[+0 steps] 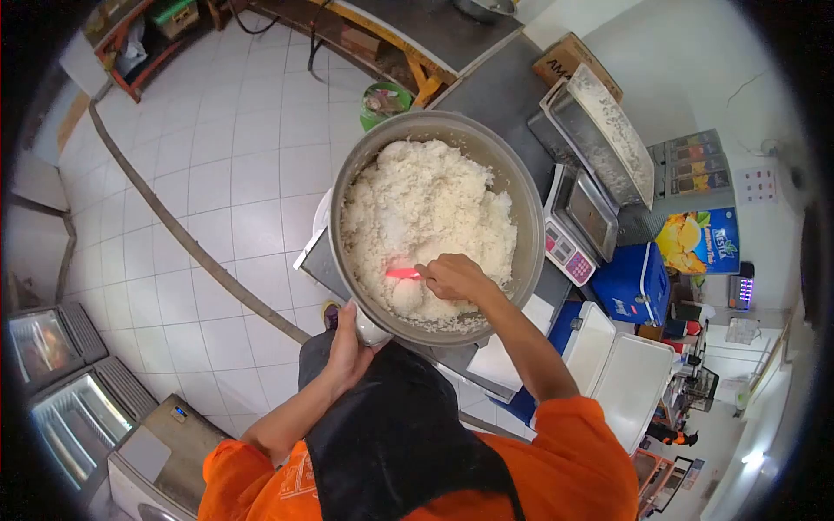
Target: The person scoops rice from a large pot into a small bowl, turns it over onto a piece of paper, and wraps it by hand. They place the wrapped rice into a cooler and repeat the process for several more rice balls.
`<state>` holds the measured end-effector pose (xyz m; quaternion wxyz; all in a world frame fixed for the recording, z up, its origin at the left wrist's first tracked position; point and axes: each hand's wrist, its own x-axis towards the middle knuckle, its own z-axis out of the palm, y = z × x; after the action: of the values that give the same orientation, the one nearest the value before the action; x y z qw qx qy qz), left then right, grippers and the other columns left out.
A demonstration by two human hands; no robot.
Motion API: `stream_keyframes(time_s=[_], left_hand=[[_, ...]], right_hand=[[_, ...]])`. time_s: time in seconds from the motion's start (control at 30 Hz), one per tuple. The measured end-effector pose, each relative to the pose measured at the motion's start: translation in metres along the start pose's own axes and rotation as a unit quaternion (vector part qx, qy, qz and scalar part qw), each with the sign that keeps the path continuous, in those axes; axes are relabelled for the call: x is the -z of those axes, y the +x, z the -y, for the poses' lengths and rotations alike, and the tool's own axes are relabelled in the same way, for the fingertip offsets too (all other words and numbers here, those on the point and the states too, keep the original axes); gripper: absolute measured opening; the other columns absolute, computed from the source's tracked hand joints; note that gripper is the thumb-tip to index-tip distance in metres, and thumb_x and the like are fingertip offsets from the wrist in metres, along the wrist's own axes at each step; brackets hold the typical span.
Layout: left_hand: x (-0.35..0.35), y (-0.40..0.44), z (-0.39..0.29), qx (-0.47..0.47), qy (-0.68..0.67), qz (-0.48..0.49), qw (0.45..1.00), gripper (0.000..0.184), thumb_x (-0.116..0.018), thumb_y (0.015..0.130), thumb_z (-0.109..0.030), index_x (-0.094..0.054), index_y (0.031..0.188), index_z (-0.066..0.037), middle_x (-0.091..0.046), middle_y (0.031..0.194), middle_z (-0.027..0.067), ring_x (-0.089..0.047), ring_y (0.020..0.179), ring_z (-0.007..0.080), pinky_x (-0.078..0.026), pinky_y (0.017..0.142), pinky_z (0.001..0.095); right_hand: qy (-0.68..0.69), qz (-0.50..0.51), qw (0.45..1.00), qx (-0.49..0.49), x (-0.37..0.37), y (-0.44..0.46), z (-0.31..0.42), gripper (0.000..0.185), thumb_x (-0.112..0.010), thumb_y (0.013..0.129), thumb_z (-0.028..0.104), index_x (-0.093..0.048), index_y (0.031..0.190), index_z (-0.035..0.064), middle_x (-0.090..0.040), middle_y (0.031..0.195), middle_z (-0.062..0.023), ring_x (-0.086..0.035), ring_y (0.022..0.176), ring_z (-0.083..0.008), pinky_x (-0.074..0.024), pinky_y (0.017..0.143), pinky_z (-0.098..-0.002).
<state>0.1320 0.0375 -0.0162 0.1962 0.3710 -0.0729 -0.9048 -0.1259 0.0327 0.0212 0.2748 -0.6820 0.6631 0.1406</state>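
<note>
A large round metal pot full of white rice stands at the counter's edge. My right hand is closed around the handle of a pink utensil, whose end lies over the rice near the pot's lower side. Just beneath that utensil, a rounded mound of rice shows. My left hand is at the pot's lower left rim, with its fingers wrapped round something pale that is partly hidden by the hand.
A digital scale and a rice-coated metal container are right of the pot. Beyond them sit a blue cooler and an open white-lined cooler. A green bin stands behind the pot; a hose crosses the tiled floor.
</note>
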Motion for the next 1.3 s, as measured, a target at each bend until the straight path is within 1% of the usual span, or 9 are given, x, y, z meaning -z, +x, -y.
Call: stream_keyframes(time_s=[0.17,0.27,0.47,0.63,0.87,1.17,1.23,1.27,1.3], left_hand=[[0.004,0.006,0.005,0.0,-0.008,-0.011,1.0,0.047,-0.033,0.105,-0.05,-0.046,0.134,-0.015,-0.059,0.124,0.0055,-0.06,0.111,0.0202,-0.051,0.091,0.0405],[0.004,0.005,0.011,0.002,-0.032,-0.01,0.999,0.049,-0.037,0.104,-0.05,-0.045,0.134,-0.012,-0.058,0.125,0.0074,-0.06,0.11,0.0221,-0.052,0.088,0.0404],[-0.003,0.007,0.017,-0.019,-0.065,-0.03,0.997,0.051,-0.044,0.102,-0.047,-0.044,0.135,-0.009,-0.057,0.128,0.0092,-0.06,0.113,0.0241,-0.054,0.087,0.0413],[-0.009,0.003,0.015,-0.017,-0.07,-0.051,0.996,0.049,-0.046,0.101,-0.046,-0.045,0.134,-0.01,-0.057,0.128,0.0089,-0.06,0.113,0.0235,-0.054,0.088,0.0416],[-0.005,0.001,0.018,-0.018,-0.077,-0.027,0.997,0.049,-0.043,0.103,-0.046,-0.045,0.136,-0.01,-0.057,0.128,0.0083,-0.06,0.111,0.0232,-0.053,0.088,0.0408],[-0.004,-0.028,0.008,-0.096,-0.066,-0.052,0.992,0.045,-0.038,0.104,-0.049,-0.043,0.134,-0.016,-0.056,0.126,0.0057,-0.058,0.112,0.0204,-0.051,0.09,0.0412],[-0.006,-0.031,0.005,-0.132,-0.073,-0.095,0.984,0.046,-0.037,0.104,-0.047,-0.047,0.133,-0.012,-0.057,0.124,0.0078,-0.059,0.11,0.02,-0.051,0.087,0.0376],[-0.003,-0.03,0.006,-0.118,-0.074,-0.111,0.984,0.046,-0.036,0.104,-0.047,-0.047,0.133,-0.012,-0.058,0.123,0.0078,-0.059,0.109,0.0199,-0.051,0.087,0.0376],[0.001,-0.03,0.007,-0.102,-0.072,-0.128,0.984,0.046,-0.036,0.104,-0.047,-0.047,0.133,-0.012,-0.058,0.123,0.0079,-0.059,0.109,0.0199,-0.051,0.087,0.0376]], right_hand=[[0.135,0.066,0.988,0.026,-0.031,0.003,-0.028,0.026,-0.053,0.089,0.019,-0.07,0.099,0.0037,-0.068,0.081,-0.0209,-0.067,0.075,-0.0361,-0.0516,0.069,-0.0458],[0.229,0.109,0.965,0.062,-0.05,0.016,-0.053,0.021,-0.059,0.081,0.008,-0.071,0.096,-0.0011,-0.064,0.069,-0.0195,-0.062,0.062,-0.0251,-0.0477,0.061,-0.0383],[0.253,0.243,0.925,0.148,-0.053,0.027,-0.077,0.018,-0.062,0.083,0.007,-0.072,0.095,-0.0015,-0.054,0.058,-0.0015,-0.045,0.054,-0.0106,-0.0405,0.053,-0.031],[0.345,0.355,0.869,-0.007,-0.035,0.014,-0.069,0.014,-0.063,0.092,0.009,-0.076,0.092,0.0019,-0.05,0.059,0.0079,-0.039,0.053,-0.0023,-0.0309,0.047,-0.0235],[0.425,0.354,0.833,-0.013,0.006,-0.006,-0.083,0.017,-0.068,0.093,0.019,-0.077,0.094,0.0051,-0.049,0.058,0.0085,-0.038,0.049,-0.0026,-0.0298,0.044,-0.0241],[0.629,0.132,0.75,-0.159,0.007,-0.031,-0.075,0.017,-0.063,0.096,0.012,-0.074,0.103,0.0026,-0.048,0.057,0.0072,-0.039,0.045,-0.0029,-0.0287,0.041,-0.0226],[0.411,-0.092,0.903,-0.084,-0.027,-0.032,-0.059,0.019,-0.063,0.094,0.015,-0.074,0.106,0.0054,-0.053,0.053,0.001,-0.049,0.042,-0.0111,-0.0367,0.042,-0.03],[0.111,-0.214,0.97,-0.022,-0.062,-0.029,-0.063,0.028,-0.058,0.093,0.018,-0.07,0.117,0.0086,-0.059,0.054,-0.0106,-0.06,0.048,-0.0239,-0.0446,0.047,-0.0392],[0.119,-0.213,0.97,-0.022,-0.057,-0.035,-0.043,0.028,-0.058,0.093,0.018,-0.07,0.117,0.0086,-0.059,0.054,-0.0106,-0.06,0.048,-0.0239,-0.0446,0.047,-0.0392]])
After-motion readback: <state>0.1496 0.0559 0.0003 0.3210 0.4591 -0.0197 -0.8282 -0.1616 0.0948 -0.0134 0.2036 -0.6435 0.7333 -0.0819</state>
